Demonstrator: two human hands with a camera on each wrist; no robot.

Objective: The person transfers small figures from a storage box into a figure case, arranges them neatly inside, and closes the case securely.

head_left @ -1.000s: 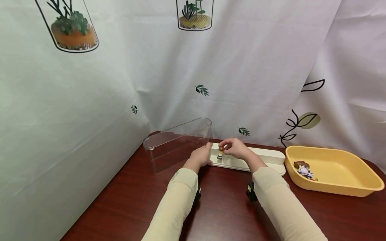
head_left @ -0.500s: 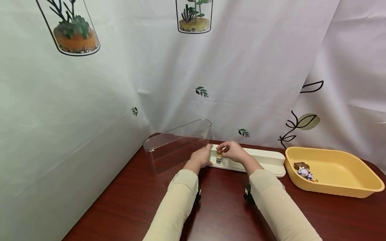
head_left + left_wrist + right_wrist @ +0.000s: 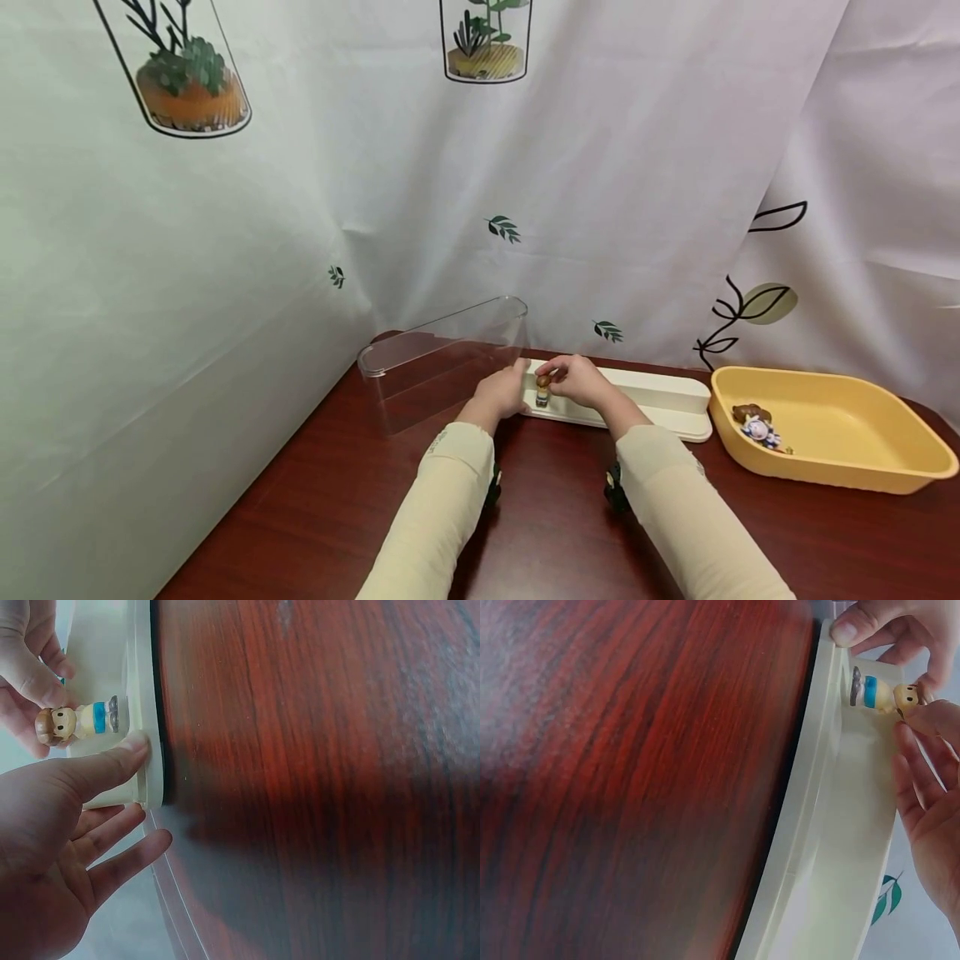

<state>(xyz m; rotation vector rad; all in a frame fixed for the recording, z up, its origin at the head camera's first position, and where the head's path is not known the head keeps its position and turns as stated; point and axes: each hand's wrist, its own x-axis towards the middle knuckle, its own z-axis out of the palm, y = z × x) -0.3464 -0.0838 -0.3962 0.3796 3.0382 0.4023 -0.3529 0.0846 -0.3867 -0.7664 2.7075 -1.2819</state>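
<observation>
A small figurine with brown hair, a pale yellow top, blue shorts and dark shoes stands upright near the left end of a long cream display base. My right hand pinches it by the head between thumb and fingers. At the base's left end, my left hand grips it. The left thumb presses the front rim, and the other fingers lie by the end. A raised step runs along the back of the base. Whether the figurine's feet bear fully on the base, I cannot tell.
To the left, a clear plastic cover stands on the dark red wooden table. At the right is a yellow bin with several small figures in its left end. Patterned cloth hangs behind and on the left.
My right hand has moved slightly left and down with the figurine, bringing it closer to the base's left end. The left hand keeps its place.
</observation>
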